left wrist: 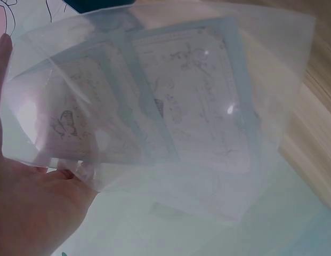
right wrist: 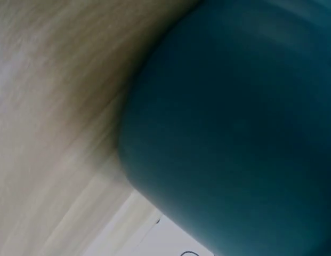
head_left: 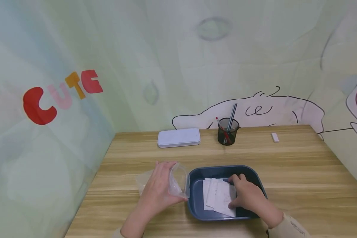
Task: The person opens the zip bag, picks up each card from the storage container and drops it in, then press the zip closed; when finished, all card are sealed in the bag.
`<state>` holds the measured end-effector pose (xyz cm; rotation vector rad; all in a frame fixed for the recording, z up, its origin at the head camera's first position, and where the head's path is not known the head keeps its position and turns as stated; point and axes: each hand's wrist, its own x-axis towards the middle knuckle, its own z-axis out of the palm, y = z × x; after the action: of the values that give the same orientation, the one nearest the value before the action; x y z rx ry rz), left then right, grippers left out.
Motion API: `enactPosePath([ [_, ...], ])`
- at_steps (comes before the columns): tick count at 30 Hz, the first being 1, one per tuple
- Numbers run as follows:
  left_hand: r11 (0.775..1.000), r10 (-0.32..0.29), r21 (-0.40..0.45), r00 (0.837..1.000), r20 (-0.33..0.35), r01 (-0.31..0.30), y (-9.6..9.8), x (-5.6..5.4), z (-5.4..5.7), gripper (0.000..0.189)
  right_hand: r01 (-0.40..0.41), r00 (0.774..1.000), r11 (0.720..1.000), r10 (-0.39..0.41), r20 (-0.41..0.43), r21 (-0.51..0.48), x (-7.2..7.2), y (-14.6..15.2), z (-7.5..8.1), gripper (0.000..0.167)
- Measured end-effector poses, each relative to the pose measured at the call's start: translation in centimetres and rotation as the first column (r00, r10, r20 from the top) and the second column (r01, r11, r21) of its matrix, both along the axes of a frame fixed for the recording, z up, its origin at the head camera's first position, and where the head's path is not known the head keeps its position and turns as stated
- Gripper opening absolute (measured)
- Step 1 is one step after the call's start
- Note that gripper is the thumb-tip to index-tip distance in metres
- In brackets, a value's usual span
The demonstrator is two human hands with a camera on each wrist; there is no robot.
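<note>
My left hand (head_left: pixel 159 185) grips a clear plastic bag (head_left: pixel 178 181), its mouth held wide beside the left end of a dark blue tray (head_left: pixel 196 211). In the left wrist view, flat printed cards (left wrist: pixel 192 96) show through the bag (left wrist: pixel 282 48), and part of the left hand (left wrist: pixel 37 208) is at its edge. Several white cards (head_left: pixel 208 195) lie overlapping in the tray. Reaching in over the tray's right side, my right hand (head_left: pixel 248 195) has fingers and thumb at opposite edges of the rightmost white card (head_left: pixel 224 198). The tray's dark wall (right wrist: pixel 224 138) fills most of the right wrist view.
Along the back of the wooden table (head_left: pixel 131 148) stand a white flat case (head_left: pixel 178 138) and a black mesh pen cup (head_left: pixel 227 135) holding pens. A small white eraser-like block (head_left: pixel 275 137) lies at the back right. A printed curtain (head_left: pixel 131 66) hangs behind and at the sides.
</note>
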<state>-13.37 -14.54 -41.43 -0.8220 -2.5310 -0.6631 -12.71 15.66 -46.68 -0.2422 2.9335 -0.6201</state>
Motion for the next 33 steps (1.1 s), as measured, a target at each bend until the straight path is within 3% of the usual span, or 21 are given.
enactPosePath([
  [8, 1.0, 0.005, -0.007, 1.0, 0.002, -0.005, 0.0, 0.1, 0.0, 0.112, 0.009, 1.0, 1.0, -0.01, 0.008, 0.01, 0.0, 0.2, 0.3, 0.069],
  [18, 1.0, 0.016, 0.0, 1.0, 0.002, -0.016, -0.2, 0.1, 0.0, 0.113, -0.045, 0.995, 0.997, 0.04, -0.095, -0.054, 0.0, 0.6, 3.4, 0.013],
  [26, 1.0, 0.006, 0.006, 1.0, -0.02, -0.006, -0.2, 0.0, 0.1, 0.112, -0.074, 0.995, 0.991, 0.066, -0.075, -0.112, 0.9, 0.8, 6.7, 0.012],
  [33, 1.0, 0.003, 0.012, 1.0, -0.029, -0.002, -0.1, 0.0, 0.1, 0.112, -0.008, 0.976, 0.971, -0.044, -0.214, -0.237, 1.6, 0.5, 8.9, 0.008],
])
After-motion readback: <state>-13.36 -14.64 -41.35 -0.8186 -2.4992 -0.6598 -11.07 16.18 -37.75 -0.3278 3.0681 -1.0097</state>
